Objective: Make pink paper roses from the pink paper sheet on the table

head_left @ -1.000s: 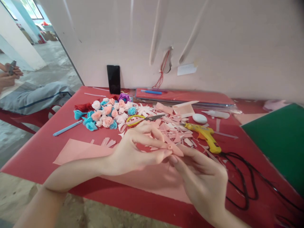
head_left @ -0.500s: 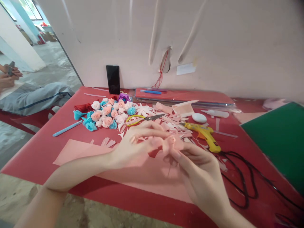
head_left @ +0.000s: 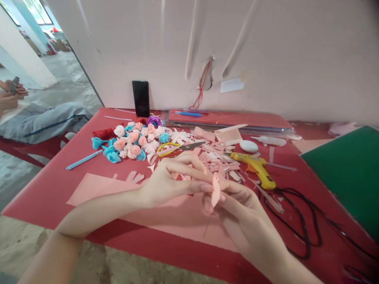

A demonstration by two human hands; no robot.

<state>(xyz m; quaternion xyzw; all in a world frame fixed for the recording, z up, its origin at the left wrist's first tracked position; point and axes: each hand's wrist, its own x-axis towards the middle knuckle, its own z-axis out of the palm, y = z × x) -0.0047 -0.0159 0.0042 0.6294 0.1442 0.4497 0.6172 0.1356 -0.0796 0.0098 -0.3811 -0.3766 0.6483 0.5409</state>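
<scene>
A small peach paper flower [head_left: 216,191] is held up over the table between my two hands. My right hand [head_left: 248,213] pinches it from the right with thumb and fingers, and a thin stem trails down below. My left hand [head_left: 174,177] reaches in from the left, its thumb and fingertips closed against the flower's petal. Under both hands lies a large peach paper sheet [head_left: 177,225]. Beyond them are a heap of peach paper scraps [head_left: 211,156] and a pair of scissors [head_left: 177,148] with yellow handles.
Finished paper flowers [head_left: 133,140] in several colours are piled at the left. A yellow glue gun [head_left: 257,169] with a black cord [head_left: 306,221] lies at the right, near a green board [head_left: 346,177]. A phone [head_left: 141,98] leans on the wall. Another person's hands [head_left: 13,94] show far left.
The peach flower has turned, so its petal now hangs downward with the stem tilted left. My left fingers have closed in on the petal from a looser curl.
</scene>
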